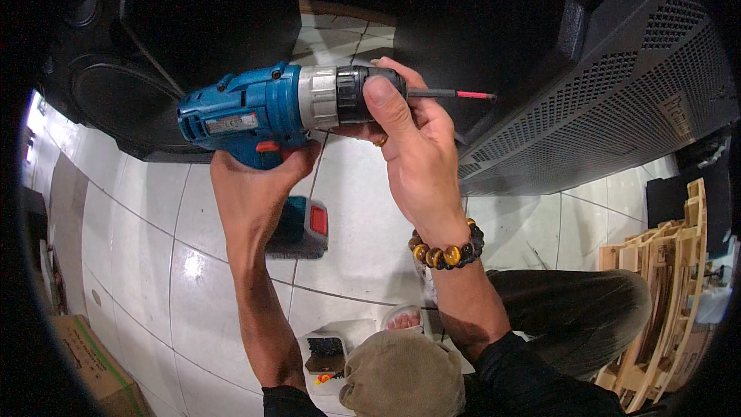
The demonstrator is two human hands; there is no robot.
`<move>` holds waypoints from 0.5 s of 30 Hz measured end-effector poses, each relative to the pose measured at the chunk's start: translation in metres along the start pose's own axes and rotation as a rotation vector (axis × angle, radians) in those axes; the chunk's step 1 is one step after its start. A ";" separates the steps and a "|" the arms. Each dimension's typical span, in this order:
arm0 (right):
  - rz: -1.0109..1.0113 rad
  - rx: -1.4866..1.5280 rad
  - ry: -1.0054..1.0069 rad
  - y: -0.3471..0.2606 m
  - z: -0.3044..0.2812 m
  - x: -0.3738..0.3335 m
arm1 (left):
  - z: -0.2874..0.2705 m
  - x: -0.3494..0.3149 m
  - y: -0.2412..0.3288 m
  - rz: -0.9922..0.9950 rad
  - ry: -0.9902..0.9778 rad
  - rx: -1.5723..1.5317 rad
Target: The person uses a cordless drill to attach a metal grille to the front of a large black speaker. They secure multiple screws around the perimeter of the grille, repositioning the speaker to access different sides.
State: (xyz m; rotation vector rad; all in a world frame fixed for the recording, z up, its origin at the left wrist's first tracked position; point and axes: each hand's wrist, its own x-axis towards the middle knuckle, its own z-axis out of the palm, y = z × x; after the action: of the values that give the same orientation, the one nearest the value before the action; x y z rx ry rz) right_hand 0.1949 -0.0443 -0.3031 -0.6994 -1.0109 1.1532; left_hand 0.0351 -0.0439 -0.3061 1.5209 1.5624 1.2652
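Observation:
A blue cordless drill (239,100) lies sideways across my view, its nose pointing right. Beneath its body, my left hand (258,193) is closed round the handle, close to the orange-red trigger (267,147). My right hand (421,154) wraps round the black chuck (356,96), thumb on top and fingers behind it. From the chuck sticks a dark screwdriver bit (432,93) with a red sleeve (475,95) near its tip. Below the handle shows the drill's battery pack (301,224), dark teal with a red catch, partly covered by my left wrist.
A big black speaker cabinet (587,123) with a perforated grille stands at right; another black speaker (116,108) is at left. White tiles (208,278) cover the floor. A wooden pallet (656,278) stands right, a cardboard box (96,363) lower left, and a small open container (326,355) near my knee.

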 end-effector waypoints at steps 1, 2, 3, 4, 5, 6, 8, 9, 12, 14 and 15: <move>-0.017 0.025 -0.001 0.002 -0.001 0.001 | 0.000 0.003 -0.004 0.060 0.020 0.021; -0.045 0.032 -0.032 0.004 -0.003 0.002 | 0.000 0.007 -0.009 0.119 0.039 0.041; -0.073 0.040 -0.064 0.007 -0.007 0.005 | 0.000 0.012 -0.014 0.149 0.030 0.036; -0.101 0.047 -0.095 0.010 -0.010 0.007 | 0.001 0.019 -0.020 0.180 0.021 0.032; -0.132 0.078 -0.121 0.012 -0.012 0.008 | 0.000 0.026 -0.024 0.211 0.012 0.030; -0.162 0.109 -0.148 0.015 -0.014 0.009 | 0.000 0.033 -0.027 0.299 -0.002 0.040; -0.220 0.207 -0.183 0.015 -0.010 0.013 | -0.001 0.038 -0.032 0.351 0.033 0.012; -0.246 0.274 -0.192 0.014 -0.004 0.017 | 0.000 0.040 -0.034 0.378 0.051 -0.001; -0.243 0.316 -0.167 0.016 0.000 0.018 | -0.001 0.042 -0.027 0.321 0.039 0.066; -0.209 0.237 -0.105 0.016 -0.002 0.015 | 0.000 0.035 -0.014 0.259 0.030 0.076; -0.180 0.177 -0.063 0.016 -0.002 0.011 | -0.002 0.027 -0.006 0.239 0.036 0.062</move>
State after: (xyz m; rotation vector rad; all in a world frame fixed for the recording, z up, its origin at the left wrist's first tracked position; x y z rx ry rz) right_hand 0.1911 -0.0294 -0.3147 -0.4244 -0.9896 1.0968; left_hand 0.0273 -0.0176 -0.3057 1.7764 1.4881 1.3917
